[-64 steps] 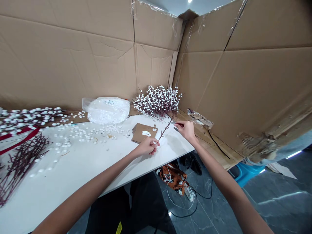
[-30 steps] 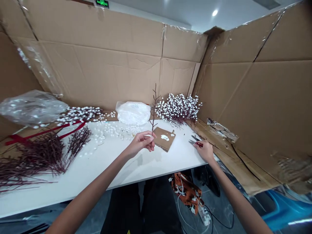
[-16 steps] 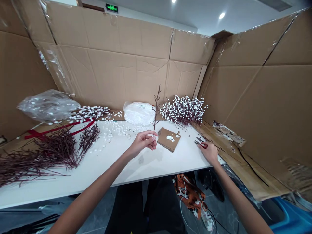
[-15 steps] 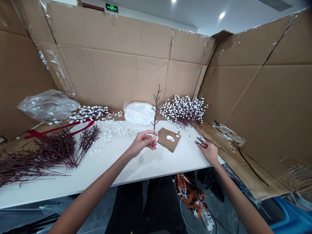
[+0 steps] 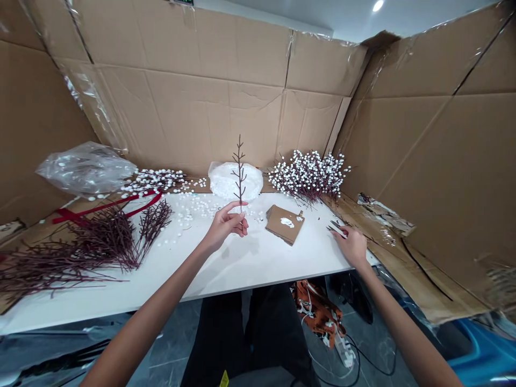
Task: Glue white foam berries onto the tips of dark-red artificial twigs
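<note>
My left hand [image 5: 228,228] pinches the lower stem of a bare brown artificial twig [image 5: 239,172] and holds it upright above the table. Short side shoots run up the twig, with no white berries visible on them. At the right side of the table, my right hand [image 5: 352,246] has its fingers closed on a slim silver pointed tool [image 5: 337,231] that looks like tweezers. A dark pointed tip [image 5: 335,223] shows just beside it. Between the hands lies a piece of cardboard [image 5: 278,226] with a smear of white paste [image 5: 287,222] on it.
Bare twigs [image 5: 108,236] and a red ribbon [image 5: 141,204] lie at left. Loose white berries [image 5: 189,207] are scattered near a white plastic bag [image 5: 236,180]. Berry-covered branches [image 5: 308,174] lie at back right. Cardboard walls [image 5: 181,107] surround the white table [image 5: 242,274].
My left hand has shifted left with the twig, now turned to show its shoots spread. My right fingers have moved on the tools, and the silver tool now shows clearly. The view has tilted down.
</note>
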Motion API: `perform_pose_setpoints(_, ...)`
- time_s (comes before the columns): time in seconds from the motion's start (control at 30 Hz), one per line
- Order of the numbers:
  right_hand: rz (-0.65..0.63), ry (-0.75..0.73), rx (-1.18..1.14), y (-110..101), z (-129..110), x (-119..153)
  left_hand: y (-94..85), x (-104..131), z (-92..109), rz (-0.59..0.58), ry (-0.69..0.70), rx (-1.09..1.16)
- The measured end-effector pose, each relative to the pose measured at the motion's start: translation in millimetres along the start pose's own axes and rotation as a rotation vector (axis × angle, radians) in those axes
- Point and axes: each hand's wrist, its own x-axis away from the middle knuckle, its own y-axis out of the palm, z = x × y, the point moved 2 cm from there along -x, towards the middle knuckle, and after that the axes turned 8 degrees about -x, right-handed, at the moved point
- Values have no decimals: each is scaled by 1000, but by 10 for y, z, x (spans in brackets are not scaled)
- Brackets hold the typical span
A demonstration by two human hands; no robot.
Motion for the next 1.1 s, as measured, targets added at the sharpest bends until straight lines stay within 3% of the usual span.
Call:
perform_pose_setpoints(0.07,-9,-65,-72,8,-279,111,-21,13,11,23,1,3)
perform_pose_setpoints(0.13,-99,-140,-178,67,-643,267,6,15,15,50,0,3)
perform_pose_setpoints(0.23,-324,-226,-362,221,-1243,530,120,0,25,79,17,12)
perform_pose_setpoints(0.3,-578,-150,-662,354,-1577,669,215,-7,44,75,37,22)
perform_pose_setpoints(0.37,-709,-46,-917,462,-1814,745,291,-5,69,69,51,33)
perform_pose_setpoints(0.5,-765,-24,-1061,616,-2034,774,341,13,103,61,47,41)
perform_pose_setpoints(0.67,-751,-24,-1113,730,-2092,770,278,-17,103,62,38,19)
perform_pose_setpoints(0.77,-702,-39,-1067,723,-2004,648,226,-89,88,56,41,-3)
perform_pose_setpoints(0.9,-453,-39,-908,597,-1611,184,166,-243,-29,49,31,-53)
perform_pose_setpoints(1.0,-260,-12,-711,506,-1218,-233,161,-373,-244,24,-11,-76)
perform_pose_setpoints(1.1,-227,16,-509,524,-925,-522,210,-488,-501,6,-40,-83)
